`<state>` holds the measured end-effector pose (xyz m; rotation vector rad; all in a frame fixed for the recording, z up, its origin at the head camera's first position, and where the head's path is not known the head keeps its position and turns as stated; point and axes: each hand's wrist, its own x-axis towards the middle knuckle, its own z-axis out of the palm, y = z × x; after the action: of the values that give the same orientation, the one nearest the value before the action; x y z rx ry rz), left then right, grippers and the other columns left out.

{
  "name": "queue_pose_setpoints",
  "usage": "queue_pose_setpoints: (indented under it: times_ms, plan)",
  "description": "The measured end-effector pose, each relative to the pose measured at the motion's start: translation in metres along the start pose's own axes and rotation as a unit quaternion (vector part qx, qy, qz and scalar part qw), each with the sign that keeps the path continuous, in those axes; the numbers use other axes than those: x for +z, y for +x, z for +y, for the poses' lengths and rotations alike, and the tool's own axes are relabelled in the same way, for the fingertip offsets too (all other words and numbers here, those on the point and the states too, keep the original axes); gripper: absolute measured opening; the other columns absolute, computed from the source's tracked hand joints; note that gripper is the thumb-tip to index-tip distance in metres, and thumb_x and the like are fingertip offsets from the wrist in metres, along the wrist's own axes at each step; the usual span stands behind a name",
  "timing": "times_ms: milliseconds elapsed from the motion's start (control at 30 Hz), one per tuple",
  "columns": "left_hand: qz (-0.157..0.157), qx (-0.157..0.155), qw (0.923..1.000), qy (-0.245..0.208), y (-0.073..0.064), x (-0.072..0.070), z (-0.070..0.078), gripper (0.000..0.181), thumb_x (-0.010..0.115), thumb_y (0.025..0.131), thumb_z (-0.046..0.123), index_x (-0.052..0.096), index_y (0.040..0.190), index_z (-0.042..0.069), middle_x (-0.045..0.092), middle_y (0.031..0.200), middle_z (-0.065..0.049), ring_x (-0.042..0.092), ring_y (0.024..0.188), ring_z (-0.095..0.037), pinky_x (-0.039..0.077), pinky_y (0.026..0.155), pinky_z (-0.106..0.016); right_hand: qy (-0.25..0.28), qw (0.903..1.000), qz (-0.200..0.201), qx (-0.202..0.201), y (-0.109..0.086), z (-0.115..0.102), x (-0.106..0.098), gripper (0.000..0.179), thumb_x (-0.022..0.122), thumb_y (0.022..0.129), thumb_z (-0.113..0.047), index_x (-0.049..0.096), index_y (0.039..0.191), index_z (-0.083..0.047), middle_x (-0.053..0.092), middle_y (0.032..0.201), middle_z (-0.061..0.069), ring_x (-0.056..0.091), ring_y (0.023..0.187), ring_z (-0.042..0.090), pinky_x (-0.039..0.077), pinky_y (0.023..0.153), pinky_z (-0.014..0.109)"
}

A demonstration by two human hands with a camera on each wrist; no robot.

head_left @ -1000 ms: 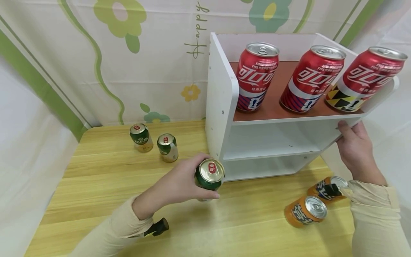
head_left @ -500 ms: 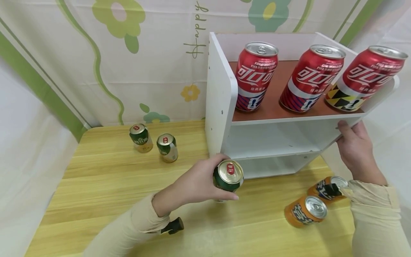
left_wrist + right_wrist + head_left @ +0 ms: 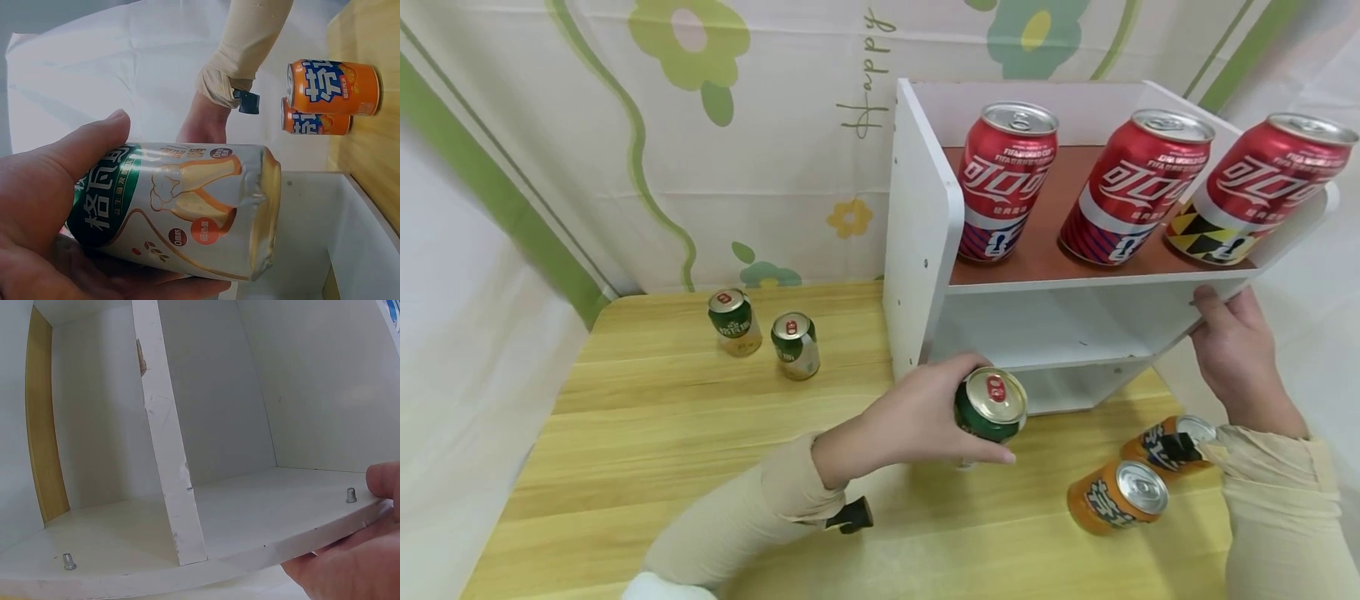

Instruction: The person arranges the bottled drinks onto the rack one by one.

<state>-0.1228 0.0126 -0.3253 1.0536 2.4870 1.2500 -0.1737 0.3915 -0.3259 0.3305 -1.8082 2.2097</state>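
Observation:
My left hand (image 3: 928, 412) grips a green and white drink can (image 3: 187, 206) with a gold lid and red tab. In the head view this can is held in front of the lower part of a white shelf unit (image 3: 917, 217), apart from its boards. With thumb and fingers my right hand (image 3: 1234, 354) holds the front edge of the unit's right side panel, just under the top board; the right wrist view shows the thumb on the panel's inner face. Three red cola cans (image 3: 1135, 187) stand on the reddish top board. The shelf spaces below them hold nothing visible.
Two more green cans (image 3: 735, 323) stand on the wooden table (image 3: 647, 433), left of the unit. Two orange soda cans (image 3: 1112, 498) stand at the right, near my right forearm. A flowered curtain (image 3: 782, 150) hangs behind.
My left hand has carried the green can to the right, from beside the unit's left panel to in front of its lower shelves. The right hand keeps its hold on the side panel.

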Motion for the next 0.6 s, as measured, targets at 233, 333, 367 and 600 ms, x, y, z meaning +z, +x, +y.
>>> queue_pose_setpoints:
  times_ms: [233, 333, 367, 600]
  plan:
    - [-0.014, -0.007, 0.9999, 0.004, 0.022, 0.011, 0.007, 0.081, 0.091, 0.072, 0.05, 0.053, 0.135, 0.016, 0.063, 0.112, 0.013, 0.058, 0.096, 0.003, 0.049, 0.081, -0.013, 0.0, 0.9999, -0.005, -0.011, -0.001, 0.002, -0.002, 0.048, 0.039, 0.11, -0.008, 0.032, 0.157, -0.017, 0.036, 0.153, 0.001, 0.035, 0.139, 0.014, 0.04, 0.1, 0.02]
    - [-0.011, -0.018, 0.9998, 0.0, 0.031, 0.015, 0.009, 0.083, 0.09, 0.073, 0.052, 0.052, 0.137, 0.015, 0.062, 0.112, 0.012, 0.058, 0.095, 0.003, 0.049, 0.078, -0.013, -0.003, 0.9999, -0.006, -0.009, -0.001, 0.002, -0.001, 0.048, 0.039, 0.11, -0.009, 0.032, 0.157, -0.018, 0.036, 0.153, 0.0, 0.034, 0.139, 0.014, 0.04, 0.1, 0.02]
    - [-0.008, -0.02, 0.9998, 0.002, 0.035, 0.016, 0.01, 0.084, 0.09, 0.073, 0.052, 0.051, 0.137, 0.015, 0.062, 0.112, 0.012, 0.058, 0.095, 0.003, 0.049, 0.077, -0.013, -0.004, 0.9999, -0.005, -0.008, -0.001, 0.002, -0.001, 0.048, 0.04, 0.11, -0.009, 0.032, 0.157, -0.018, 0.036, 0.153, 0.0, 0.034, 0.139, 0.014, 0.04, 0.1, 0.019]
    - [0.001, -0.035, 0.9994, 0.007, 0.058, 0.022, 0.022, 0.085, 0.089, 0.074, 0.053, 0.051, 0.14, 0.015, 0.062, 0.114, 0.012, 0.058, 0.096, 0.003, 0.048, 0.079, -0.011, 0.006, 0.9998, -0.006, -0.02, 0.0, 0.003, -0.002, 0.045, 0.041, 0.109, -0.005, 0.036, 0.153, -0.014, 0.042, 0.149, 0.002, 0.041, 0.135, 0.014, 0.044, 0.097, 0.018]
